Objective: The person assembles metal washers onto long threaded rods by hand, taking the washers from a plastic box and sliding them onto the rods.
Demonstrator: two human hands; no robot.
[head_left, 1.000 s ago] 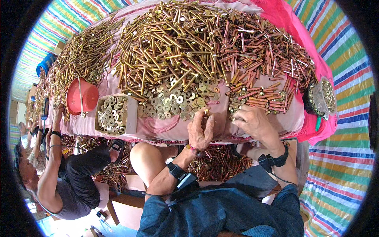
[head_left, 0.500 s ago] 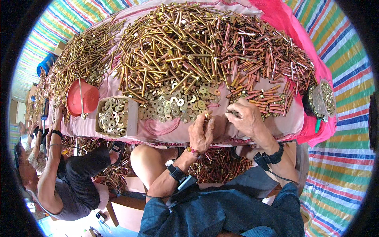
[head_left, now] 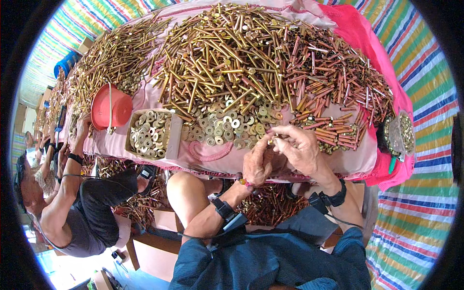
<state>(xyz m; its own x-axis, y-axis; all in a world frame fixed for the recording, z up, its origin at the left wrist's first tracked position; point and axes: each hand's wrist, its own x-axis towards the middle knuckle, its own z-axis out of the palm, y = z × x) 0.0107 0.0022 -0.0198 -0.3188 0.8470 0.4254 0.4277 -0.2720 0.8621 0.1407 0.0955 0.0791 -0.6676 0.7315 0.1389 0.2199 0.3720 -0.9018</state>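
Note:
Over the near edge of the cloth-covered table, my left hand (head_left: 258, 162) and my right hand (head_left: 300, 147) meet, fingertips together. The left fingers pinch a small gold-coloured metal piece (head_left: 271, 142), mostly hidden by the fingers. My right thumb and fingers close around its upper end; whether they hold a separate part cannot be seen. Just beyond my left hand spread loose flat washers (head_left: 217, 129). Reddish metal sleeves (head_left: 333, 134) lie right of my right hand. Behind rises a heap of long gold-coloured bolts (head_left: 217, 63), with more reddish sleeves (head_left: 333, 67) at its right.
A box (head_left: 173, 140) of washers and a red bucket (head_left: 126, 107) stand to the left. Near the washers lies a pink coiled cord (head_left: 212, 158). A tub (head_left: 399, 140) of small nuts sits at the right edge. A co-worker's arm (head_left: 70, 169) reaches the table at far left.
My right hand has moved left from beside the sleeves and now touches my left hand's fingertips. The whole view has shifted slightly, with the table appearing further right.

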